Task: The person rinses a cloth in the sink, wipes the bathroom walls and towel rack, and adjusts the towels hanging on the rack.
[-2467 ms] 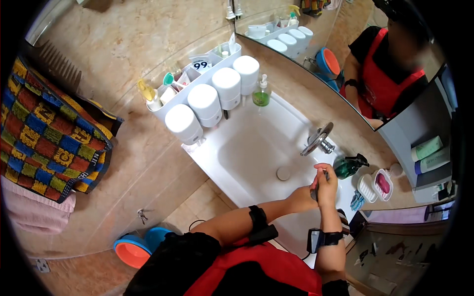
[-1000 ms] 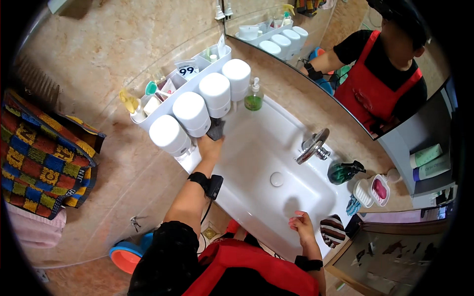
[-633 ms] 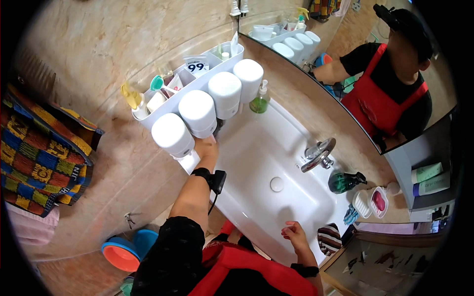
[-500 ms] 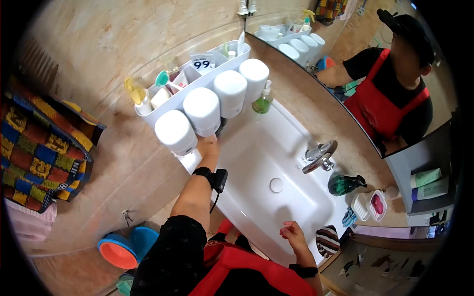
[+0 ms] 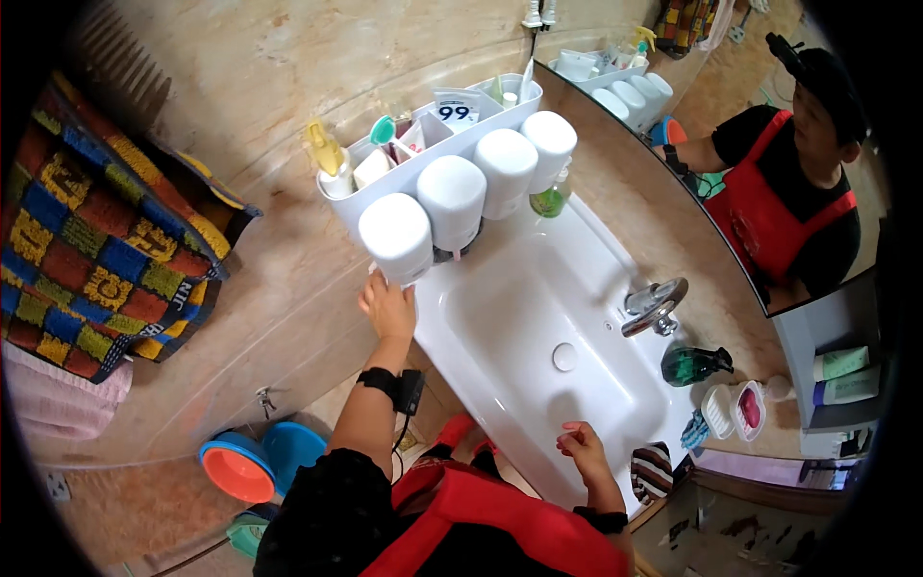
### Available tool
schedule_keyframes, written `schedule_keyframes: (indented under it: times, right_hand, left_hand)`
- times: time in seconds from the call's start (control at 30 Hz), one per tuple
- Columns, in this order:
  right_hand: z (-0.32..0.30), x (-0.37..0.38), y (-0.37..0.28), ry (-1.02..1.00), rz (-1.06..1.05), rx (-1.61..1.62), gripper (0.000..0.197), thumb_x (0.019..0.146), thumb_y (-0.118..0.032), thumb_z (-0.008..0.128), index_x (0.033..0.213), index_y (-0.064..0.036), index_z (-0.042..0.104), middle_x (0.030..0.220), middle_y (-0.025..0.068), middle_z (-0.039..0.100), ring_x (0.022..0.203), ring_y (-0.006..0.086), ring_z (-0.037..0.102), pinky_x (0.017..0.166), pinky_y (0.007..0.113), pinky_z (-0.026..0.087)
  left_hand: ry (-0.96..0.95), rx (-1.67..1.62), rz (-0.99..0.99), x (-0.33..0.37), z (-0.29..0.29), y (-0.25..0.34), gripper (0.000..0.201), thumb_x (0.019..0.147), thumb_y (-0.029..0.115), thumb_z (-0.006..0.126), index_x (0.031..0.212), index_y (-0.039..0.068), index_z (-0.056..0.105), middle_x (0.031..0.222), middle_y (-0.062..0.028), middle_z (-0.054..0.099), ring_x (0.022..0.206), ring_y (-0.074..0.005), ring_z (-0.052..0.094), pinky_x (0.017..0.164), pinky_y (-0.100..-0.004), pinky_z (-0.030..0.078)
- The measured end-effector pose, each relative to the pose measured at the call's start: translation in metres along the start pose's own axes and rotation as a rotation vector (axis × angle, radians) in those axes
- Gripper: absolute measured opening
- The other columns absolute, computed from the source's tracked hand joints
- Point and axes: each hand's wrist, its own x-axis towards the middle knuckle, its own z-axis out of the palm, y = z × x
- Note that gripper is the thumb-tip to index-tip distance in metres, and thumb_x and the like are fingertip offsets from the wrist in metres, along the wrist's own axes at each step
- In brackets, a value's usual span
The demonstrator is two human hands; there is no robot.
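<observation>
Left hand (image 5: 387, 306) is up under the leftmost white cup (image 5: 396, 237) on the wall organiser (image 5: 423, 159), fingers bunched together at its rim (can't tell if they actually grip it). A white tag with dark print (image 5: 454, 106) pokes up from the organiser's glossy plastic tray. Right hand (image 5: 581, 450) rests on the smooth white sink (image 5: 519, 317) edge, fingers loosely curled.

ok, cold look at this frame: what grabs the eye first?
The row of white upturned cups on the wall organiser, above the white sink. The left hand reaches up just under the leftmost cup; the right hand rests at the sink's near edge. A bright checkered towel hangs far left.
</observation>
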Motion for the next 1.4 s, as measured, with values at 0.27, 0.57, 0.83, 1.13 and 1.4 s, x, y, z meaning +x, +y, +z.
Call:
schedule_keyframes:
  times: [0.27, 0.57, 0.83, 1.13, 1.4]
  right_hand:
    - [0.022, -0.003, -0.032, -0.045, -0.011, 0.090, 0.029, 0.087, -0.003, 0.060, 0.115, -0.0022, 0.054, 0.089, 0.0067, 0.062, 0.082, 0.0147, 0.060, 0.074, 0.027, 0.049]
    - [0.051, -0.012, -0.112, 0.268, -0.670, -0.180, 0.028, 0.087, -0.008, 0.066, 0.114, -0.0086, 0.058, 0.098, 0.0055, 0.061, 0.092, 0.0148, 0.057, 0.082, 0.028, 0.046]
    - [-0.025, -0.046, -0.102, 0.415, -0.477, 0.702, 0.008, 0.092, -0.015, 0.062, 0.099, -0.0132, 0.060, 0.091, -0.0029, 0.062, 0.082, 0.0091, 0.058, 0.073, 0.027, 0.048]
    - [-0.035, -0.076, -0.109, 0.440, -0.527, 0.746, 0.016, 0.086, -0.007, 0.066, 0.100, -0.0100, 0.059, 0.092, -0.0025, 0.059, 0.086, 0.0100, 0.057, 0.074, 0.024, 0.046]
    - [-0.049, -0.062, -0.093, 0.728, -0.640, 0.458, 0.004, 0.086, -0.009, 0.064, 0.089, -0.0080, 0.063, 0.083, -0.0048, 0.058, 0.076, 0.0045, 0.049, 0.069, 0.019, 0.037]
  left_hand:
    - [-0.531, -1.413, -0.636, -0.033, -0.041, -0.004, 0.040, 0.081, 0.008, 0.069, 0.119, 0.005, 0.055, 0.105, -0.0071, 0.061, 0.096, -0.0198, 0.061, 0.083, -0.0335, 0.049]
    - [-1.478, -1.695, -0.478, -0.101, -0.089, 0.146, 0.047, 0.091, 0.016, 0.063, 0.133, 0.010, 0.043, 0.123, -0.0055, 0.055, 0.111, -0.0191, 0.058, 0.090, -0.0368, 0.052]
    - [-1.486, -1.797, -0.388, -0.076, -0.076, 0.177, 0.038, 0.096, 0.020, 0.056, 0.131, 0.010, 0.042, 0.124, -0.0060, 0.054, 0.112, -0.0195, 0.056, 0.096, -0.0402, 0.048]
    - [-1.686, -1.973, -0.382, -0.082, -0.074, 0.202, 0.031, 0.096, 0.013, 0.051, 0.127, 0.005, 0.048, 0.118, -0.0076, 0.059, 0.111, -0.0192, 0.057, 0.097, -0.0361, 0.046]
    - [-1.615, -1.905, -0.353, -0.069, -0.088, 0.219, 0.029, 0.098, 0.022, 0.050, 0.125, 0.010, 0.051, 0.120, -0.0049, 0.059, 0.112, -0.0190, 0.057, 0.096, -0.0368, 0.047]
